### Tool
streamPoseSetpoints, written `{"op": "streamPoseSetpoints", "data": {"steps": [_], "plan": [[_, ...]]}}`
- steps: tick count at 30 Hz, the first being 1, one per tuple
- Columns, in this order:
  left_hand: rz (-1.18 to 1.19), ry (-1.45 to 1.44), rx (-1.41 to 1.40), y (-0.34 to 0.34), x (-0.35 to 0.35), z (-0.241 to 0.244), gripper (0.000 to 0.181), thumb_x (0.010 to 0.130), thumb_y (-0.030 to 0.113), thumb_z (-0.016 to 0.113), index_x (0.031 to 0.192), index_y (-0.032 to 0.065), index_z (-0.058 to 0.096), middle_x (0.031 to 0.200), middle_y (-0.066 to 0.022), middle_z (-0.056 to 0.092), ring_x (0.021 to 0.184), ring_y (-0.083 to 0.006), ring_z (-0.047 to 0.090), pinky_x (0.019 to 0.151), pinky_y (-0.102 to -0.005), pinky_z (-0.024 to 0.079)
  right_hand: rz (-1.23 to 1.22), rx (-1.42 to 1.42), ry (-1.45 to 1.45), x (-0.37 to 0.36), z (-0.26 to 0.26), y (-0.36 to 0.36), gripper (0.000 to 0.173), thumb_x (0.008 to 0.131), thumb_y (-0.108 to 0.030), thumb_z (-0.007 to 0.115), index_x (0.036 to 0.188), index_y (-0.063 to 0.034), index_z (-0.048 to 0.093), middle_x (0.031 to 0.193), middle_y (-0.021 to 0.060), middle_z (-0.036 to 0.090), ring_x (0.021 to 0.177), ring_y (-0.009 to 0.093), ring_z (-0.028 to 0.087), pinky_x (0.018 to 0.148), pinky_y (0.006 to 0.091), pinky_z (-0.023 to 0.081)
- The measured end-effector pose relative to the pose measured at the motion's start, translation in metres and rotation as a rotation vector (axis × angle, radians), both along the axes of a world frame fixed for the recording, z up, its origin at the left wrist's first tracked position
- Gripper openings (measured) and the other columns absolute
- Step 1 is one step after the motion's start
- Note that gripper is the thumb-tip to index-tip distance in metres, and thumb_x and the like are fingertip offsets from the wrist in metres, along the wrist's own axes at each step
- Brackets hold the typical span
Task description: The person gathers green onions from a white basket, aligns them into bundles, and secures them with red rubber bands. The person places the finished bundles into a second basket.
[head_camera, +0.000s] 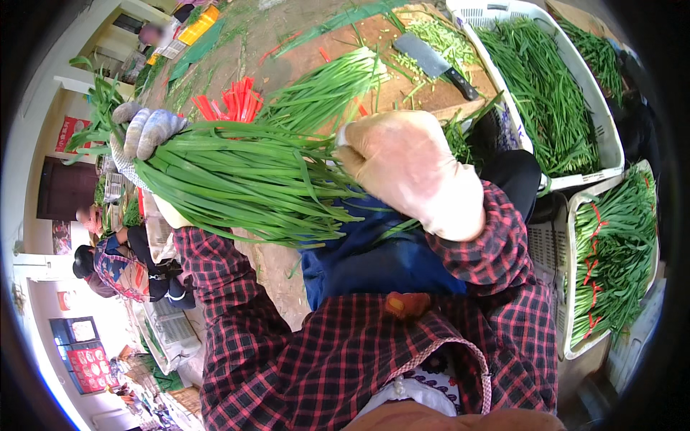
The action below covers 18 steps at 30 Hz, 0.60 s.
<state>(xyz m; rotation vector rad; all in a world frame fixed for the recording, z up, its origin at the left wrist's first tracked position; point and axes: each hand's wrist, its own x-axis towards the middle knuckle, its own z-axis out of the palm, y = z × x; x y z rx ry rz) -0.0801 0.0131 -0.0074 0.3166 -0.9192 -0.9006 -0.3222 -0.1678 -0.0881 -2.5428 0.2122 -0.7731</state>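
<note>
My left hand (150,132), in a knit work glove, grips a thick bunch of garlic chives (242,178). The long green leaves spread from it across my lap, over a dark blue apron (377,258); more green sticks out past the far side of the fist. At the bunch's other end is my right hand (404,161), back up with curled fingers. Its fingertips are hidden, so a hold on any leaves cannot be made out. Just ahead, a pile of chives (329,86) rests on a wooden board (447,99), beside a bundle of red ties (234,102).
A cleaver (426,56) lies on the board among chopped stem ends (442,37). On the right stand a white crate (612,124) of loose chives and another crate (571,323) of red-tied bunches. A seated person (129,264) is at the left.
</note>
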Motion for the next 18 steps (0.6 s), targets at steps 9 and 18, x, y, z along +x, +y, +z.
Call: {"op": "streamPoseSetpoints", "data": {"steps": [9, 18], "plan": [[0.053, 0.061, -0.013, 0.013, -0.003, 0.000, 0.021, 0.098, 0.019, 0.055, 0.108, 0.0021, 0.063, 0.063, 0.0078, 0.053, 0.059, -0.0065, 0.049, 0.063, -0.0201, 0.044, -0.106, 1.211, -0.353, 0.003, -0.072, -0.101, 0.021, 0.090, -0.018, 0.065, 0.101, -0.0010, 0.070, 0.087, 0.0000, 0.067, 0.078, 0.008, 0.058, 0.076, 0.0229, 0.044], [-0.141, -0.223, -0.253, 0.047, 0.022, 0.015, 0.050, 0.087, 0.017, 0.074, 0.126, 0.0014, 0.048, 0.088, 0.0017, 0.062, 0.088, -0.0116, 0.061, 0.088, -0.0262, 0.048, -0.289, 0.196, 0.081, -0.009, -0.130, -0.034, 0.046, 0.082, -0.024, 0.072, 0.125, -0.0114, 0.060, 0.094, 0.0170, 0.066, 0.088, 0.036, 0.066, 0.076, 0.0444, 0.053]]}}
